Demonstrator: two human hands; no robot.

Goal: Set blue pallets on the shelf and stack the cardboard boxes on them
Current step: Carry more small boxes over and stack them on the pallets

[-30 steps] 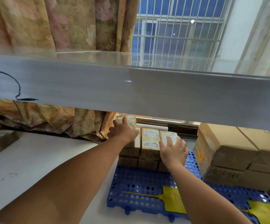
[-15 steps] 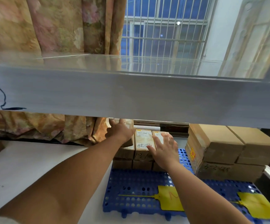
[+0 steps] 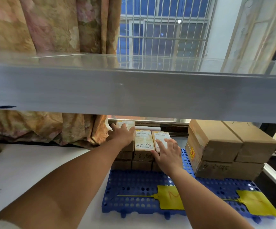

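The far-left small box (image 3: 125, 128) is pressed by the flat, open left hand (image 3: 122, 138), likely to square the row. The right hand (image 3: 167, 155), fingers spread, is laid on the right box (image 3: 161, 138), nothing clamped.

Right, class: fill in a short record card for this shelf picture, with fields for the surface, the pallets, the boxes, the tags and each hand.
surface: white shelf under a grey upper shelf
pallets: blue pallet lying flat on the white shelf
small boxes: row of small boxes stacked at the pallet's back
large boxes: large cardboard boxes stacked on the right
tags: yellow tags lying on the pallet
left hand: flat on the leftmost small box
right hand: fingers spread on the rightmost small box
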